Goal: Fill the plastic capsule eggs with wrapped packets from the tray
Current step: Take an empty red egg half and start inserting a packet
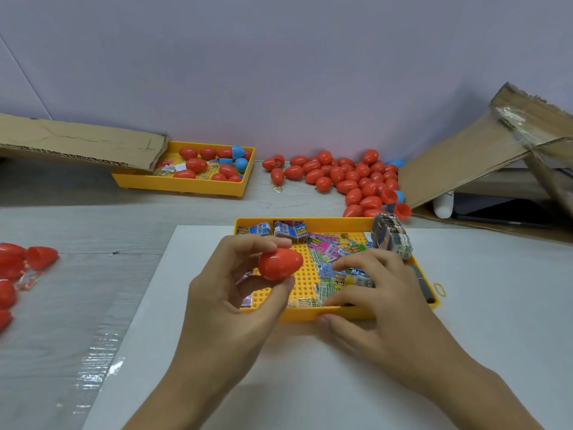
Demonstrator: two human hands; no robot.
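My left hand point(235, 293) holds a closed red capsule egg point(280, 263) between thumb and fingertips, just above the left part of the yellow tray point(341, 315). Colourful wrapped packets point(328, 252) lie scattered in that tray. My right hand point(381, 293) reaches into the tray over the packets, fingers spread and bent, thumb against the tray's near wall. Whether it pinches a packet I cannot tell.
A heap of red eggs point(350, 178) lies behind the tray, with open halves point(400, 209) at its right. A second yellow tray point(186, 181) with red and blue eggs sits at back left under cardboard point(77, 144). More red eggs point(12, 274) lie far left. A cardboard box point(483, 156) stands right.
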